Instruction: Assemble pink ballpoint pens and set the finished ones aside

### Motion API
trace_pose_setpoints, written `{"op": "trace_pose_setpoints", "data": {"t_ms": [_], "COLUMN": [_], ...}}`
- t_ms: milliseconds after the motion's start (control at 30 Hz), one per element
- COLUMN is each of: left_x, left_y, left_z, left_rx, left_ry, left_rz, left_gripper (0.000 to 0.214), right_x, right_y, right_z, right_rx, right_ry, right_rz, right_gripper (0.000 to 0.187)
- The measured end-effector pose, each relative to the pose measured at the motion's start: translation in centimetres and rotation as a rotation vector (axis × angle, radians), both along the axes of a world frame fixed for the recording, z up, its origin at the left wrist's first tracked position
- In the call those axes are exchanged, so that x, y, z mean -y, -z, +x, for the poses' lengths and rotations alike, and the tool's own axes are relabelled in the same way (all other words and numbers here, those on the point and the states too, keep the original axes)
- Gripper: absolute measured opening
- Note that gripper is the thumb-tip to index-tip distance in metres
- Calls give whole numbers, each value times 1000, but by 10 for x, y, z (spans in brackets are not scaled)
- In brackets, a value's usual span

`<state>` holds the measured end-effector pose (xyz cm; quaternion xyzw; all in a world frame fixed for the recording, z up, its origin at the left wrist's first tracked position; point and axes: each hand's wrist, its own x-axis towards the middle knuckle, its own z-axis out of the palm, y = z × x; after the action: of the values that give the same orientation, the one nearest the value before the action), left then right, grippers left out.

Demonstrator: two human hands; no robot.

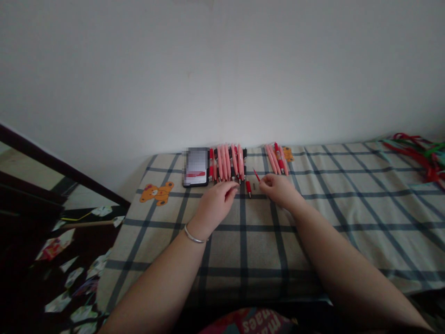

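Between thumb and fingers, my right hand (278,189) pinches a thin red pen refill (256,174), its tip pointing up and left. Just left of it on the cloth lie a short red pen barrel piece (248,189) and a small grey piece that looks like a spring (254,186). My left hand (218,202), with a silver bracelet at the wrist, is closed with fingertips together; whatever is in them is too small to make out. Beyond it lies a row of several pink and red pens (225,162). A smaller group of pens (276,159) rests beyond my right hand.
A phone (196,167) lies left of the pen row. Checked cloth (260,250) covers the table, which meets a white wall (222,79). Red and green ribbons (424,155) are heaped at far right. Scattered wrappers (74,278) lie below the left edge.
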<state>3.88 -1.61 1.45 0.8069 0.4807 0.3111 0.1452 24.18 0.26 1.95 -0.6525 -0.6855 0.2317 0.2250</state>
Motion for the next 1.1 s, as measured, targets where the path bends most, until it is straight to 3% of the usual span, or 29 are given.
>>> {"op": "trace_pose_setpoints", "data": {"t_ms": [167, 233, 467, 733, 1100], "left_x": [4, 5, 7, 12, 10], "left_y": [-4, -5, -8, -11, -12], "left_z": [2, 2, 1, 3, 3], "left_rx": [-30, -52, -86, -148, -181], "left_ry": [2, -6, 80, 127, 163], "left_rz": [-35, -56, -101, -126, -90], "left_gripper": [16, 14, 16, 19, 18], "right_x": [5, 7, 8, 6, 10], "right_y": [1, 2, 6, 6, 7], "right_z": [-7, -12, -19, -23, -23], "right_rx": [-543, -662, -835, -989, -929], "right_ry": [-136, -175, -57, -21, -78], "right_rz": [-147, -193, -161, -57, 21], "right_gripper": [15, 13, 10, 16, 16]}}
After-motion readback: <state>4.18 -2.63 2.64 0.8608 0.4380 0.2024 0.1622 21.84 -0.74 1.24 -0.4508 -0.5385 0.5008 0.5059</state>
